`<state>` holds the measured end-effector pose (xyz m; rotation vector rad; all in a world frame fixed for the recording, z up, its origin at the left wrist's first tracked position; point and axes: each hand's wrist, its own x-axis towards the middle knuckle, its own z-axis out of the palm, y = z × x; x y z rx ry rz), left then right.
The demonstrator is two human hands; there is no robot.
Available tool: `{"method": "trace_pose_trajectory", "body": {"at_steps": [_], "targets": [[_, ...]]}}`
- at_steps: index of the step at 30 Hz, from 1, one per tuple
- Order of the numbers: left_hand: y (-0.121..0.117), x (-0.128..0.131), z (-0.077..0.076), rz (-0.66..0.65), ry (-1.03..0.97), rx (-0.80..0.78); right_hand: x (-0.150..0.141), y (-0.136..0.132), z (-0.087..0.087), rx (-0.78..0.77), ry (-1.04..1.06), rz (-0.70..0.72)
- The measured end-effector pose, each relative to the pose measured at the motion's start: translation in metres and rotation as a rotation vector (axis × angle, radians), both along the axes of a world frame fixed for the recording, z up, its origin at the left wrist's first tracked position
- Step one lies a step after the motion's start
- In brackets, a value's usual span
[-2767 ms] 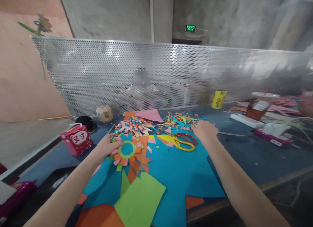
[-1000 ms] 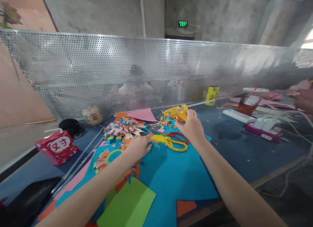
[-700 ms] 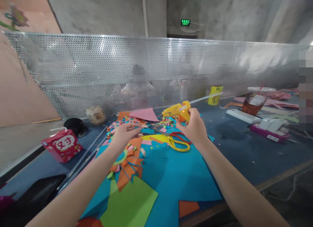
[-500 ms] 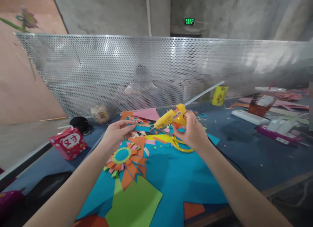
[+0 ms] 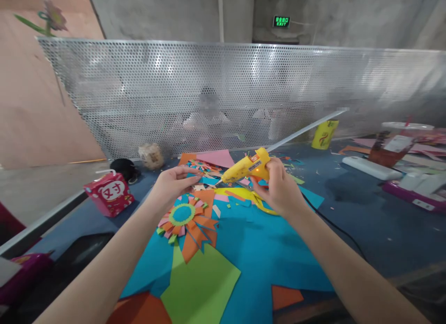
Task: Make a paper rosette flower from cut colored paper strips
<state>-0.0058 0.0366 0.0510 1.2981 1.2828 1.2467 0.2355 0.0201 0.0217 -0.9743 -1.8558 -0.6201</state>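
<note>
My right hand (image 5: 280,187) grips a yellow hot glue gun (image 5: 248,166) above the blue table, its nozzle pointing left and a clear glue stick sticking out behind. My left hand (image 5: 173,182) is raised just left of the nozzle, fingers pinched on a small paper piece (image 5: 205,175) that I can barely make out. Below them lies an orange, pink and green paper flower with a blue centre (image 5: 184,218) on a large blue sheet (image 5: 265,249). Yellow scissors (image 5: 258,202) are mostly hidden under my right hand.
Paper scraps and another fringed flower (image 5: 204,168) lie near the perforated metal screen (image 5: 223,87); a person sits behind it. A red drink carton (image 5: 108,193), a tape roll (image 5: 151,155), a yellow cup (image 5: 324,134), an iced drink (image 5: 392,145) and a white power strip (image 5: 367,167) stand around. A green sheet (image 5: 200,287) lies near me.
My right hand picked up the glue gun from the far side of the table and brought it nearer. My left hand left the flower and rose to meet the nozzle.
</note>
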Motion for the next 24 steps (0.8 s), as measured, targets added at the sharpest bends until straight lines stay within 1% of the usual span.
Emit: {"method": "trace_pose_trajectory", "body": {"at_steps": [6, 16, 24], "targets": [[-0.0007, 0.001, 0.0003, -0.002, 0.022, -0.006, 0.0005, 0.0002, 0.0002, 0.024, -0.045, -0.031], [0.0018, -0.0013, -0.0009, -0.001, -0.021, -0.023, 0.002, 0.0005, -0.0001, 0.02, -0.091, -0.069], [0.0014, -0.0017, -0.0014, -0.028, 0.002, -0.026, 0.0034, 0.0017, 0.0, 0.052, -0.11, -0.111]]}}
